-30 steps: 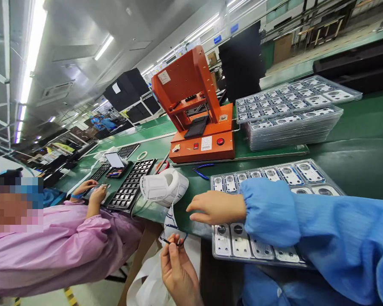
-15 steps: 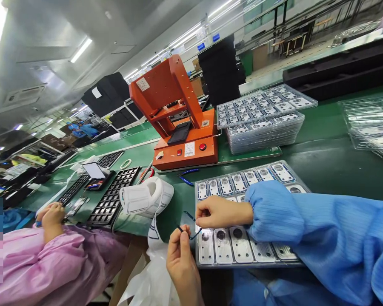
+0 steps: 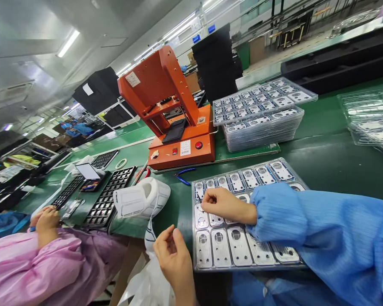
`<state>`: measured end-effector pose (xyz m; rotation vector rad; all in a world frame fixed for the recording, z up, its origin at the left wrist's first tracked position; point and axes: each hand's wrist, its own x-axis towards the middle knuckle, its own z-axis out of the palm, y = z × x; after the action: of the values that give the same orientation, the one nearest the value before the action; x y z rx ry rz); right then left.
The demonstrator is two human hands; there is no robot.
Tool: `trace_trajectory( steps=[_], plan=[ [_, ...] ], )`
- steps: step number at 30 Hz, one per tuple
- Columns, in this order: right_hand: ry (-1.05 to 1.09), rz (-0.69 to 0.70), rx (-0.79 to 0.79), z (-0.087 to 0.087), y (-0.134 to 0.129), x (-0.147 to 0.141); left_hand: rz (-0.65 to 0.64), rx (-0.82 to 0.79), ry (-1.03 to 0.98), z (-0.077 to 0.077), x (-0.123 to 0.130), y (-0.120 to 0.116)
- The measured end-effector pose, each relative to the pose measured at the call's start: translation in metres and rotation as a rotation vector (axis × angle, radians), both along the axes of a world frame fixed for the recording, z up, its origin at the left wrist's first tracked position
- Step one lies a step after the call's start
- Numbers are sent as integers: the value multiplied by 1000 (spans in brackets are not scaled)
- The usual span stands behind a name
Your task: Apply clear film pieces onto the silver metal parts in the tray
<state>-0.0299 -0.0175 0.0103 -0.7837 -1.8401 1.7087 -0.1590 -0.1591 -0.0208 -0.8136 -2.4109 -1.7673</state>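
My right hand [image 3: 221, 206], in a blue sleeve, is closed in a pinch over the left side of a clear plastic tray [image 3: 194, 250]. A thin dark item [image 3: 199, 197] pokes out from its fingertips; most of it is hidden and its kind is unclear. Silver metal plates [image 3: 237, 244] with a round area and small holes fill the tray's pockets. Those in the far row carry dark blue outlines. My left hand [image 3: 174, 257] is raised left of the tray, fingers curled loosely and thumb apart, with nothing visible in it.
A roll of white backing tape [image 3: 140, 199] lies left of the tray, its strip trailing down. Blue-handled pliers [image 3: 182, 176] and an orange press [image 3: 181, 146] stand behind. Stacked filled trays [image 3: 263, 131] are at back right. At left sits a co-worker in a pink sleeve [image 3: 57, 263].
The dark blue frame-shaped strip stretched between my hands no longer shows there. My left hand has let go and opened; my right hand has moved slightly up over the tray.
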Motion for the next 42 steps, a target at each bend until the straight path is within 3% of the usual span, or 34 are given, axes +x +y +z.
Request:
trace_trajectory(
  steps=[3, 5, 10, 15, 20, 27, 36, 42],
  plan=[
    [18, 53, -85, 0, -1, 0, -221, 121, -454, -3, -5, 2],
    [20, 101, -143, -1, -3, 0, -318, 205, -619, -2, -6, 4],
    [15, 169, -252, 1, -6, 1, -339, 261, -697, 3, -5, 10],
    [-14, 206, -240, 3, -7, 2, -398, 212, -723, 5, -6, 12],
    [11, 245, -203, -2, -7, 2, -418, 84, -647, 3, -13, 12],
    [-132, 167, 116, -3, -5, -1, -538, -86, -290, 1, -25, 8],
    [-187, 112, 195, -8, -6, -5, -552, -182, -143, -2, -37, 15],
    [-73, -22, 120, -7, -1, -3, -552, -232, -50, 0, -31, 17]
  ],
)
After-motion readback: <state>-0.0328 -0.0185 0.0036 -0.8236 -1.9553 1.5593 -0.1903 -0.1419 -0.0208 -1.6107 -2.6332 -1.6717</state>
